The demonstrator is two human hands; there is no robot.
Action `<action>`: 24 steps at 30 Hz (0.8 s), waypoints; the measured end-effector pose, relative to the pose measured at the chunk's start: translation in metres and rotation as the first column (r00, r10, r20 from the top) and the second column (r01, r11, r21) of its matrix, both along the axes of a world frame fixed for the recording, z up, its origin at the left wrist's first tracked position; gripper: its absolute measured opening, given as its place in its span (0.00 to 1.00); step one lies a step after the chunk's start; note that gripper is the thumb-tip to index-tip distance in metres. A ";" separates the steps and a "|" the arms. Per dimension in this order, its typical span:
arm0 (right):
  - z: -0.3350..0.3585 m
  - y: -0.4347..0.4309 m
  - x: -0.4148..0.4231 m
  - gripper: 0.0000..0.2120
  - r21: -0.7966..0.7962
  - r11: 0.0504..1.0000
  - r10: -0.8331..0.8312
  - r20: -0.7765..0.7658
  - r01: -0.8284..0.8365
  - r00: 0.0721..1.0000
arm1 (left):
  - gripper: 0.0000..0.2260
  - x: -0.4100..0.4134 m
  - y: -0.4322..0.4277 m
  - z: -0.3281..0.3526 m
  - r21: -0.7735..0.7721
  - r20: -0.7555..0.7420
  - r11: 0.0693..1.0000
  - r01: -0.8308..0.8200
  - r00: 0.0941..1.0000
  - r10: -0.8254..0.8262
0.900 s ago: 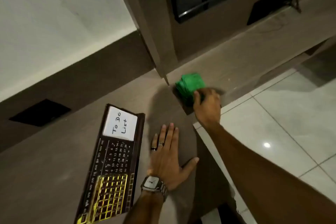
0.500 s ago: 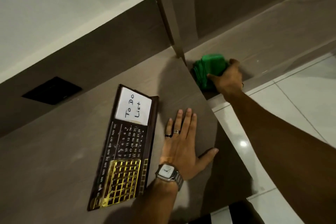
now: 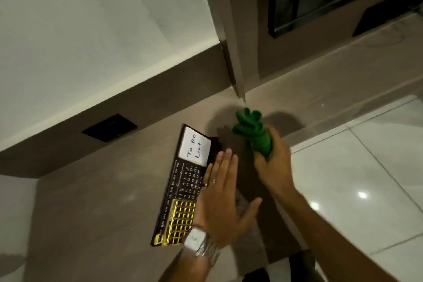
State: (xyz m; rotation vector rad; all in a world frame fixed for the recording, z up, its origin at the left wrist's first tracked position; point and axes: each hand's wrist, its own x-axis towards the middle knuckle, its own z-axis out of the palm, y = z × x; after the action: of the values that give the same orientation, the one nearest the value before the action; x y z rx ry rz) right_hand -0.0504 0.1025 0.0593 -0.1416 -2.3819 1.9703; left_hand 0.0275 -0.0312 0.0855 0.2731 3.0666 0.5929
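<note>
My right hand (image 3: 273, 162) grips a bunched green cloth (image 3: 251, 131) and holds it lifted above the brown counter (image 3: 96, 208), its folds sticking up past my fingers. My left hand (image 3: 222, 204) lies flat with straight fingers, wearing rings and a silver watch, and partly covers the right edge of a dark calendar board (image 3: 180, 188). That board lies flat on the counter, with a white "To Do List" note (image 3: 195, 149) at its top and a gold grid at its bottom.
A brown backsplash with a black socket plate (image 3: 109, 127) runs behind the counter below a white wall. A cabinet post (image 3: 233, 52) and a lower ledge (image 3: 332, 89) stand at the right. Glossy white floor tiles (image 3: 366, 178) lie beyond the counter's right edge.
My right hand has pulled the green cloth off the lower ledge and raised it toward me over the counter. My left hand has slid left onto the calendar board.
</note>
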 end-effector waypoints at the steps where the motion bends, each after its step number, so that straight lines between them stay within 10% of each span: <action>1: 0.004 -0.007 0.016 0.25 0.022 1.000 0.016 0.012 -0.016 1.000 | 0.40 0.010 -0.011 0.012 0.025 -0.069 1.000 -0.018 0.997 0.020; 9: 0.001 -0.061 0.086 0.40 0.295 0.912 0.355 -0.220 -0.285 0.908 | 0.53 0.056 -0.099 0.046 -0.212 0.106 0.958 -0.195 0.970 0.221; 20: -0.011 -0.099 0.093 0.44 0.661 0.634 0.654 -0.182 -0.401 0.735 | 0.57 0.062 -0.108 0.031 0.123 0.336 0.947 -0.295 0.911 0.240; 24: -0.009 -0.093 0.065 0.42 0.660 0.665 0.556 -0.124 -0.350 0.822 | 0.55 0.062 -0.106 0.033 0.124 0.359 0.949 -0.290 0.904 0.230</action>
State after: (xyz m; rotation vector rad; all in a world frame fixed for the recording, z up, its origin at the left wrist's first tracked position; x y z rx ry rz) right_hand 0.0142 0.0094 0.0502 0.8237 -2.8441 1.0597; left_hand 0.0897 -0.1377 0.1181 -0.2275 2.7320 0.8229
